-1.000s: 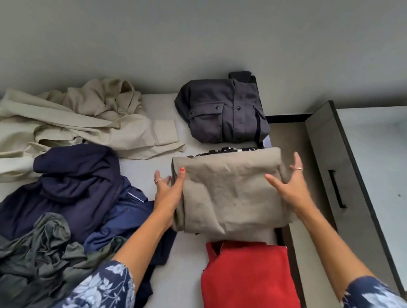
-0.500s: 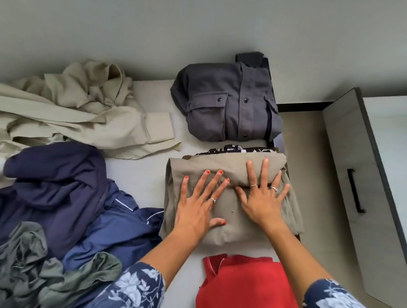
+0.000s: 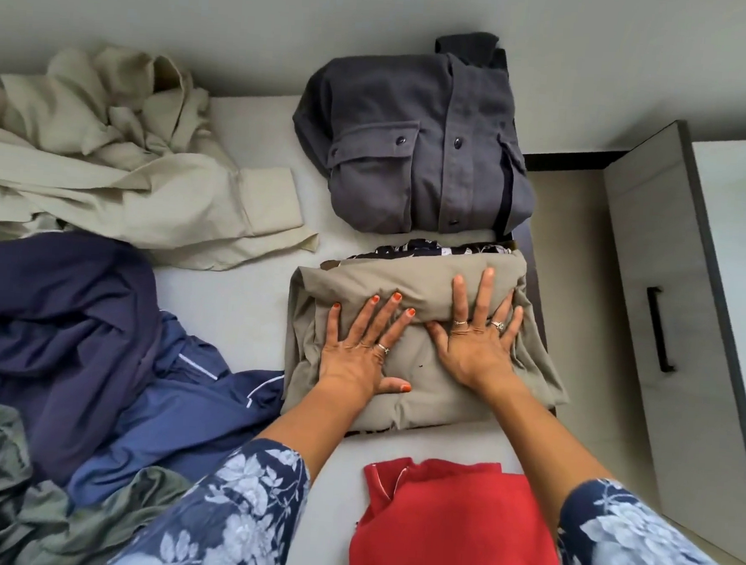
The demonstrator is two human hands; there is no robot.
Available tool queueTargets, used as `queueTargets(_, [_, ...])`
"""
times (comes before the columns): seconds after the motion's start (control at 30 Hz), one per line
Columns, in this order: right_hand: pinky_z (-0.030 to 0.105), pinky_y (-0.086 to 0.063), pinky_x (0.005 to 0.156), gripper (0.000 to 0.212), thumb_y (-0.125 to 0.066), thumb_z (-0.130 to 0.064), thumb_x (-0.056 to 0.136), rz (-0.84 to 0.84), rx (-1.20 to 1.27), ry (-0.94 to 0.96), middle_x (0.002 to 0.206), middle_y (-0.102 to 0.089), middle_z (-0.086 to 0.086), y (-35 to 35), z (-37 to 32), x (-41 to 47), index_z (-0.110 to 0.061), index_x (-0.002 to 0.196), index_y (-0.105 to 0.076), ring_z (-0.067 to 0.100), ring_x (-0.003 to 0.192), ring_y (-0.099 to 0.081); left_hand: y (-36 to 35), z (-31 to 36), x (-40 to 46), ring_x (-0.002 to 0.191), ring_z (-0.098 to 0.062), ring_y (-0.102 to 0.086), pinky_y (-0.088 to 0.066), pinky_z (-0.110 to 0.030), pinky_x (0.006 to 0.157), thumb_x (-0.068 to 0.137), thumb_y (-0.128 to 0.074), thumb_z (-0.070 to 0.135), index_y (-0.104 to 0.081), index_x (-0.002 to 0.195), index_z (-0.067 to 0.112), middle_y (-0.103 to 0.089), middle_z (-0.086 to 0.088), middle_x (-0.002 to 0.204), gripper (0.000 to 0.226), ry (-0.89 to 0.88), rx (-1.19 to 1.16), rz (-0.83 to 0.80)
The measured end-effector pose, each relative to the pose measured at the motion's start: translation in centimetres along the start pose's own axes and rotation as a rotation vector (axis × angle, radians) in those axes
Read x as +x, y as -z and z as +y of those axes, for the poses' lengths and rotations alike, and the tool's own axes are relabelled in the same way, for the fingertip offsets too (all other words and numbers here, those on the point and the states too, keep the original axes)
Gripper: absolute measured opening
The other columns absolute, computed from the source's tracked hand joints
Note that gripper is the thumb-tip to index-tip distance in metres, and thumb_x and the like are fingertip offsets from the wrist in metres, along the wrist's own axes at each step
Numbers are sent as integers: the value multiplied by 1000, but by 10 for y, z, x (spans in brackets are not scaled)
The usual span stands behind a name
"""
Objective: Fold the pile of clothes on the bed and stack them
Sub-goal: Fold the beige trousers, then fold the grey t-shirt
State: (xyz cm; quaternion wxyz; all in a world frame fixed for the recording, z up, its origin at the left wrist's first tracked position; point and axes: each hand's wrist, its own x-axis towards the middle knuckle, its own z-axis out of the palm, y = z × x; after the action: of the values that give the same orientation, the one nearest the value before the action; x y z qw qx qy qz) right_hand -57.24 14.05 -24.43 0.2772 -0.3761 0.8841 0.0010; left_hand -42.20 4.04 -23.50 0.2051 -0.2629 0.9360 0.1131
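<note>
A folded tan garment (image 3: 434, 399) lies on top of a stack at the right side of the bed, with a dark patterned piece (image 3: 425, 249) peeking out beneath its far edge. My left hand (image 3: 365, 349) and my right hand (image 3: 477, 332) press flat on it, fingers spread and straight. Beyond it sits a folded grey button shirt (image 3: 414, 154). A folded red garment (image 3: 448, 527) lies nearest me. Unfolded clothes fill the left: a beige shirt (image 3: 120, 170), a navy garment (image 3: 54, 319), a blue jacket (image 3: 170, 427) and an olive piece (image 3: 13, 500).
The white bed sheet (image 3: 230, 308) shows between the pile and the stacks. The bed's right edge runs just past the tan stack. A pale cabinet with a black handle (image 3: 661, 330) stands to the right across a strip of floor (image 3: 580, 295). A grey wall is behind.
One second ago both hands held the tan garment by its sides above the stack. They set it down and now press flat on top of it.
</note>
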Motion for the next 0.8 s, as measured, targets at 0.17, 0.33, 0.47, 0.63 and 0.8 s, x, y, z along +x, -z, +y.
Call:
queueTargets(0.17, [56, 13, 113, 73, -16, -72, 84, -30, -62, -38, 151, 39, -2, 13, -7, -6, -48, 127, 38, 42, 142, 18, 17, 5, -13, 114, -12, 56, 32, -55, 97, 82, -41, 72, 38, 132, 34, 60, 11, 122, 101, -18, 2, -110])
queueTargets(0.33, [62, 5, 112, 78, -33, -60, 94, -50, -88, -72, 150, 40, -8, 34, -16, -29, -51, 133, 34, 39, 145, 13, 15, 1, -50, 144, -16, 21, 17, -54, 110, 91, -41, 60, 7, 151, 31, 27, 8, 153, 82, -65, 86, 116])
queueTargets(0.47, [63, -1, 112, 82, -44, -47, 95, -8, -68, -136, 157, 26, 2, 42, -35, -53, -39, 148, 19, 41, 145, 2, 3, -29, -99, 146, -19, -18, -11, -50, 113, 90, -32, 54, -23, 150, 31, -17, 6, 159, 65, -2, 63, 195])
queueTargets(0.63, [59, -8, 114, 73, -44, -30, 96, 74, -47, -112, 160, 6, 14, 44, -86, -88, -19, 154, -1, 35, 146, -5, 8, -91, -168, 141, -20, -31, -18, -50, 109, 91, -29, 49, -41, 144, 24, -33, 4, 153, 60, 197, 4, 220])
queueTargets(0.8, [56, -9, 115, 69, -44, -24, 95, 105, -69, 63, 160, 2, 12, 25, -153, -127, -21, 153, -6, 30, 147, -7, 9, -147, -235, 143, -21, -28, -20, -49, 112, 94, -23, 50, -36, 147, 23, -29, 3, 155, 60, 479, -133, 276])
